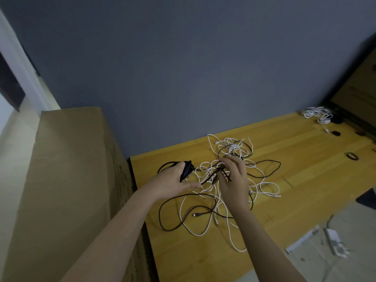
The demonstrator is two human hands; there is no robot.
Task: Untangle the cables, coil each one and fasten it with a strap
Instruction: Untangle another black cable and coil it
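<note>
Gripping a bundle of black cable [186, 169], the left hand [173, 183] curls its fingers around the loops above the near-left part of the wooden table [305, 169]. A dark strand runs from this bundle to the right hand [234, 180], whose fingers pinch it together with thin white strands. Directly beneath and beyond both hands lies the tangle of cables [227, 192], thin round cords in black and white, looped loosely over one another on the smooth yellow planks. Well apart, at the far right edge, sit white coiled cables [317, 115]. A small black ring [351, 156] lies flat on the table's right side.
</note>
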